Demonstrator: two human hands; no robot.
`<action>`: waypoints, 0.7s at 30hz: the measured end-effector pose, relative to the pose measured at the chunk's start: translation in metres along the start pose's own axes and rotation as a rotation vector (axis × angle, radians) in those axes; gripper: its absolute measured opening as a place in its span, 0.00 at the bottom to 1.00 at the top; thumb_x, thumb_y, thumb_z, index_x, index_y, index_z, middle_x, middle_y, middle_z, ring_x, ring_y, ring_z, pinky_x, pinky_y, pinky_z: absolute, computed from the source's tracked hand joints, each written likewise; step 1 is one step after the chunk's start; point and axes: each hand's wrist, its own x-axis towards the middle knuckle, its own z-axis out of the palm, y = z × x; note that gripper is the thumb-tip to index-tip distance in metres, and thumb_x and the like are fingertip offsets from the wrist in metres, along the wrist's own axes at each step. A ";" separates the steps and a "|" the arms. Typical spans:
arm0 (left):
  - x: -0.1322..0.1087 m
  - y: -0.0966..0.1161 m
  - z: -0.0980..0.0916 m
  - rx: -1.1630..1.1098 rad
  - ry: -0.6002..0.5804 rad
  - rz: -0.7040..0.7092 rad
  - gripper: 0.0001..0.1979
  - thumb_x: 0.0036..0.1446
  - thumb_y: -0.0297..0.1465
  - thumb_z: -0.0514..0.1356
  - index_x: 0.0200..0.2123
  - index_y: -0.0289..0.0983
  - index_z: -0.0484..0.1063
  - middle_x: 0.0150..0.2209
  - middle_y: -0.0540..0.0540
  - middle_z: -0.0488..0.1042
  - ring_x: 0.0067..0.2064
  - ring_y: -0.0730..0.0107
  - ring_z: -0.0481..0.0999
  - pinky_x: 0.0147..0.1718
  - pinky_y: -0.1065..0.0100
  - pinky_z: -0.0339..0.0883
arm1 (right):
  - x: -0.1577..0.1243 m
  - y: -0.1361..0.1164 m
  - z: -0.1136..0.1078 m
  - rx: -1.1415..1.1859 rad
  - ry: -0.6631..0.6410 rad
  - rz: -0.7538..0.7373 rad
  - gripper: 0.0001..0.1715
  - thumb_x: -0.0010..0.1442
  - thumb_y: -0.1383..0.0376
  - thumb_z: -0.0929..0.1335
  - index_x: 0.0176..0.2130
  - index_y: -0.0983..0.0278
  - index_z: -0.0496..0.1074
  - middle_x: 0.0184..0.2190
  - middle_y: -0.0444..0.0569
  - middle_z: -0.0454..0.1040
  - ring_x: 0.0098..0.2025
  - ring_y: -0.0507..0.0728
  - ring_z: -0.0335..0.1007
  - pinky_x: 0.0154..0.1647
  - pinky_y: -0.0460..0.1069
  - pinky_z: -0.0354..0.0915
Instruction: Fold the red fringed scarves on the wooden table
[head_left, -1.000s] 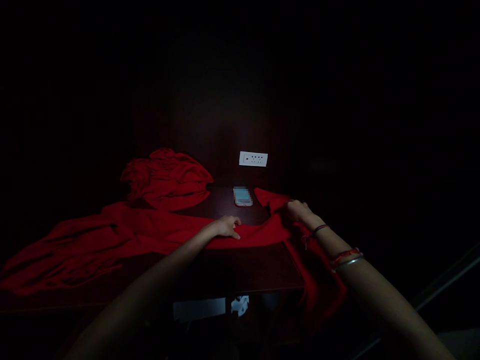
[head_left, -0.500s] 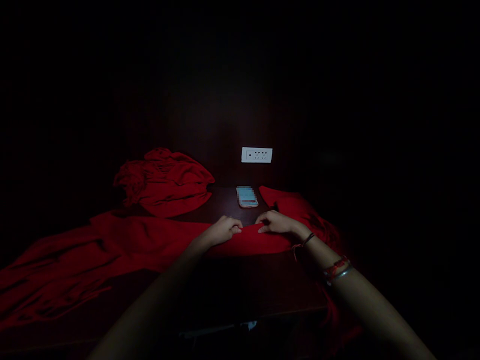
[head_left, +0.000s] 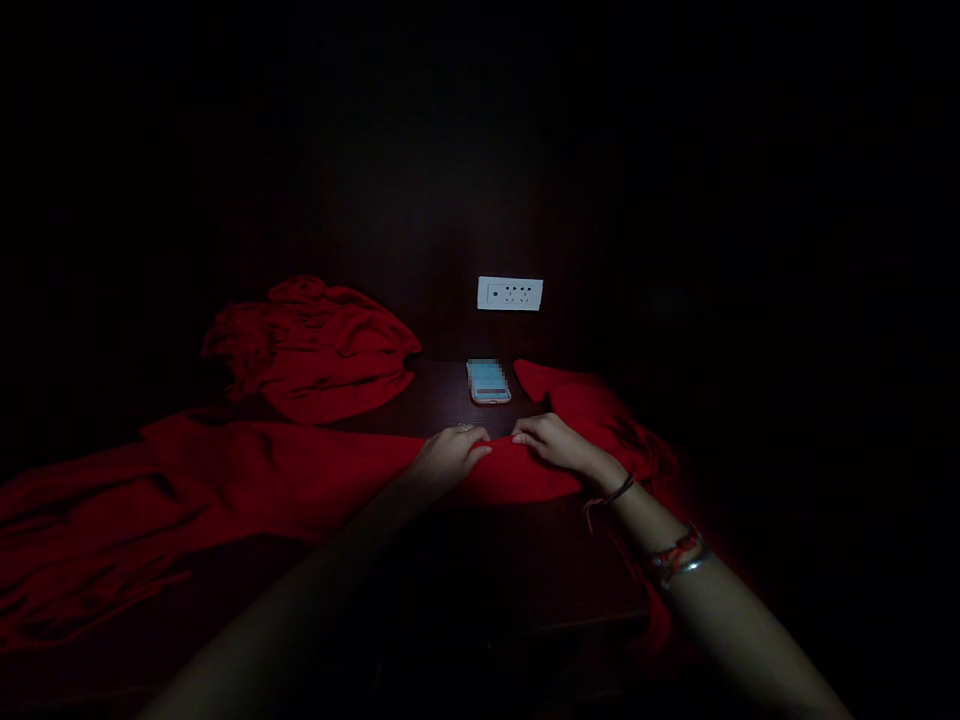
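Two hands at the far edge of a red cloth in dim light. The cloth (head_left: pixel 315 472) lies lengthwise across the dark counter (head_left: pixel 442 388), running leftward out of view; the right wrist hides how it joins the red fabric (head_left: pixel 592 400) beyond. The right hand (head_left: pixel 551 440) is narrow, thumb and fingers apparently pinching the edge; the left hand (head_left: pixel 450 456) bends over it just beside, though whether it grips cannot be told. Main hazard: slippage — some red fabric hangs past the counter's right end, and its weight could drag the strip off should the hold loosen. Uneven tension between the hands could skew the edge or set creases. The phone (head_left: pixel 489 382) (lying flat, just behind the cloth) could be knocked or swept along by a wide pull. A red bundle (head_left: pixel 322 350) sits near the strip's left part; loose folds might snag there — poor light would hide it.
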 end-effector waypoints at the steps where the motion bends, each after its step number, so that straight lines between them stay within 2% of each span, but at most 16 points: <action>1: 0.001 0.001 0.001 -0.008 0.009 -0.016 0.10 0.56 0.32 0.46 0.32 0.38 0.66 0.34 0.49 0.70 0.37 0.71 0.68 0.37 0.72 0.59 | -0.001 -0.001 -0.001 0.013 -0.004 -0.008 0.12 0.57 0.67 0.59 0.31 0.68 0.69 0.27 0.49 0.71 0.29 0.51 0.64 0.31 0.44 0.57; 5: 0.001 0.003 0.003 0.039 0.036 -0.062 0.13 0.57 0.31 0.43 0.31 0.37 0.65 0.31 0.49 0.70 0.35 0.71 0.68 0.35 0.72 0.59 | -0.002 -0.008 -0.004 0.078 0.005 -0.033 0.14 0.54 0.61 0.62 0.39 0.66 0.67 0.32 0.48 0.71 0.33 0.51 0.64 0.34 0.45 0.58; 8: -0.001 0.004 0.004 0.129 0.004 -0.078 0.13 0.58 0.32 0.42 0.32 0.37 0.64 0.31 0.48 0.69 0.34 0.70 0.68 0.34 0.70 0.59 | 0.000 -0.012 -0.002 0.080 0.030 -0.028 0.14 0.52 0.60 0.64 0.36 0.67 0.68 0.30 0.48 0.71 0.31 0.51 0.64 0.33 0.44 0.57; 12: -0.002 0.007 0.004 0.134 0.001 -0.047 0.13 0.58 0.34 0.42 0.33 0.37 0.63 0.33 0.47 0.69 0.36 0.69 0.68 0.35 0.70 0.59 | 0.002 -0.012 0.001 0.050 0.045 -0.027 0.11 0.55 0.64 0.61 0.30 0.68 0.68 0.26 0.48 0.71 0.28 0.50 0.63 0.31 0.44 0.56; 18: -0.002 0.009 0.006 0.070 0.085 0.023 0.10 0.57 0.33 0.45 0.32 0.38 0.64 0.34 0.49 0.68 0.36 0.72 0.67 0.37 0.72 0.58 | 0.002 -0.014 0.002 -0.030 0.031 -0.028 0.13 0.57 0.65 0.58 0.31 0.68 0.69 0.26 0.49 0.71 0.28 0.51 0.63 0.31 0.44 0.56; 21: -0.002 0.009 0.006 0.075 0.110 0.025 0.11 0.57 0.32 0.44 0.31 0.37 0.64 0.32 0.49 0.68 0.35 0.72 0.67 0.37 0.72 0.58 | 0.000 -0.014 -0.002 0.019 -0.020 -0.043 0.14 0.57 0.62 0.59 0.36 0.67 0.69 0.31 0.50 0.71 0.32 0.51 0.64 0.33 0.44 0.56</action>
